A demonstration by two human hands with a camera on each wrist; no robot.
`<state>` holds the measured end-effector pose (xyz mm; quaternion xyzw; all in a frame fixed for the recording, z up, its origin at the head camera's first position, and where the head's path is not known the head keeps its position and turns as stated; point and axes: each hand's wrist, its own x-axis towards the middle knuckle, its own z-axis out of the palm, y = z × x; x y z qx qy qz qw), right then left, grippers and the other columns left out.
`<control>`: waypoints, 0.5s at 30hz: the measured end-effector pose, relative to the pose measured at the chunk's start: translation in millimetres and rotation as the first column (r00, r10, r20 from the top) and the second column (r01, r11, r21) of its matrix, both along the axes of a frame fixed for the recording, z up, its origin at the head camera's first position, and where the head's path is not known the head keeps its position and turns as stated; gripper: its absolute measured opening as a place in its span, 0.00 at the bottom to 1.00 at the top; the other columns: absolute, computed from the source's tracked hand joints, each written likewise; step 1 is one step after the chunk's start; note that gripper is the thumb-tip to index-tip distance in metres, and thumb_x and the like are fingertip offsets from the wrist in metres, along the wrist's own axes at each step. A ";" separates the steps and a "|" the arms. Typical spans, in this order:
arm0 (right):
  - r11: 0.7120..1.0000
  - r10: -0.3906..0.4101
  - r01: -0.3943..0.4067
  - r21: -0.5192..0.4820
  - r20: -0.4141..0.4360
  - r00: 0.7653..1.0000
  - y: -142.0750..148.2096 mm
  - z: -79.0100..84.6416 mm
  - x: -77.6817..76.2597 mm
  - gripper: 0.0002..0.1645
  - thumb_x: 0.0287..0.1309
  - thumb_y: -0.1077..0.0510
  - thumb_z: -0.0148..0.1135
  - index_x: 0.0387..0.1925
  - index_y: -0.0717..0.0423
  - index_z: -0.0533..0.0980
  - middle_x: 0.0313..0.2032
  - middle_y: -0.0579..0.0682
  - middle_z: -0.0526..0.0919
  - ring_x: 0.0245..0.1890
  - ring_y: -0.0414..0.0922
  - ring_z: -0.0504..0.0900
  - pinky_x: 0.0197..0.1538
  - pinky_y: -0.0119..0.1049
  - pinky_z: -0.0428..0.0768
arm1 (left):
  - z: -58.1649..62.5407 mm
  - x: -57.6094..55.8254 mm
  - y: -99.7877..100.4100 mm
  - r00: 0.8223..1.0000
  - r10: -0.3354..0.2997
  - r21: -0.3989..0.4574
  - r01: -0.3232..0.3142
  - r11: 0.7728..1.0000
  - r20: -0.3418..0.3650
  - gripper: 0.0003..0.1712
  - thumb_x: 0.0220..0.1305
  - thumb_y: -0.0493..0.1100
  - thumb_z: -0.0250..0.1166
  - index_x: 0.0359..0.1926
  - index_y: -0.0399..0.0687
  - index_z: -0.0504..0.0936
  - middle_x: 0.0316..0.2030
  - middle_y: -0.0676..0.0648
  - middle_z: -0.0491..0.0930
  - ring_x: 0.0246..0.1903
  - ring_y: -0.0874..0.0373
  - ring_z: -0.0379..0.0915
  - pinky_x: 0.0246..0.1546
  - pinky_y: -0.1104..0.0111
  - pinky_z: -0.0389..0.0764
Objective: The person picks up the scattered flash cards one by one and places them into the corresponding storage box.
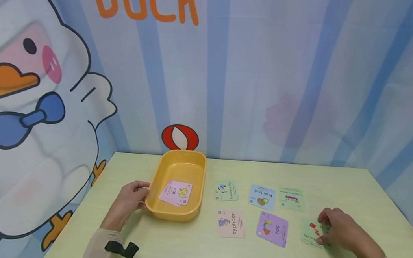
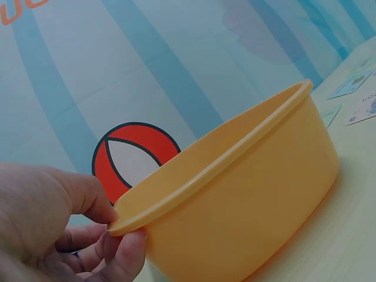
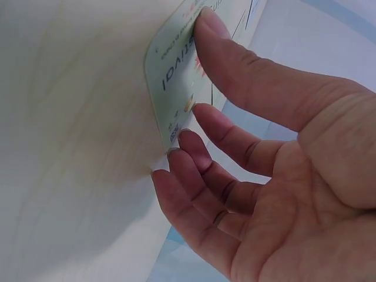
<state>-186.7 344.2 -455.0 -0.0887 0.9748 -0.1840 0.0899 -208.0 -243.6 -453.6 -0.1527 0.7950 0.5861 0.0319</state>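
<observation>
At the left end of a yellow plastic basin (image 1: 190,214), my left hand (image 1: 128,201) pinches the rim, thumb and fingers on either side of it in the left wrist view. Inside the basin lie a few pink cards, the top one a cat card (image 1: 180,192). Over at the right, my right hand (image 1: 342,231) is at a green Spring Festival card (image 1: 308,232) on the table. In the right wrist view the thumb (image 3: 212,23) rests on that card's face, and the fingertips, spread apart from the thumb, are right at its edge.
Between the basin and my right hand lie a Teachers' Day card (image 1: 226,191), a kiwi fruit card (image 1: 262,197), a Dragon Boat Festival card (image 1: 292,199), a typhoon card (image 1: 230,223) and a zoo card (image 1: 272,229). A striped duck-print curtain (image 1: 252,76) hangs behind the table (image 1: 171,245).
</observation>
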 end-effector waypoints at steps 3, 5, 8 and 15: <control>1.000 -0.003 0.003 0.005 0.014 1.000 -1.0 0.5 -1.0 0.33 0.37 0.50 0.84 0.40 0.59 0.74 0.39 0.53 0.74 0.40 0.49 0.71 0.44 0.47 0.74 | 0.7 -0.1 0.1 1.000 -0.001 -0.002 0.001 1.000 -0.001 0.19 0.71 0.38 0.56 0.60 0.37 0.74 0.45 0.40 0.77 0.40 0.52 0.75 0.34 0.67 0.82; 1.000 -0.005 0.005 0.007 0.025 1.000 -1.7 0.7 -1.5 0.33 0.38 0.51 0.84 0.40 0.60 0.73 0.39 0.53 0.74 0.40 0.50 0.72 0.44 0.49 0.74 | 1.3 0.0 0.2 1.000 -0.001 -0.002 0.001 1.000 -0.002 0.19 0.71 0.38 0.56 0.60 0.36 0.74 0.44 0.41 0.77 0.40 0.52 0.75 0.34 0.67 0.82; 1.000 -0.011 0.010 0.007 0.048 0.999 -2.8 1.6 -2.0 0.33 0.39 0.51 0.84 0.41 0.61 0.73 0.40 0.55 0.74 0.40 0.51 0.72 0.45 0.50 0.74 | 1.6 0.0 0.3 1.000 -0.002 -0.001 0.002 1.000 -0.003 0.19 0.71 0.38 0.56 0.60 0.36 0.74 0.44 0.40 0.77 0.40 0.52 0.75 0.34 0.67 0.82; 0.999 -0.036 0.036 0.001 0.096 0.995 -4.5 4.2 -2.2 0.33 0.41 0.52 0.83 0.42 0.62 0.72 0.40 0.55 0.74 0.40 0.52 0.72 0.45 0.50 0.74 | 2.7 1.4 0.4 1.000 -0.004 -0.009 0.004 1.000 0.009 0.19 0.71 0.39 0.55 0.60 0.36 0.74 0.46 0.40 0.77 0.41 0.51 0.75 0.36 0.66 0.82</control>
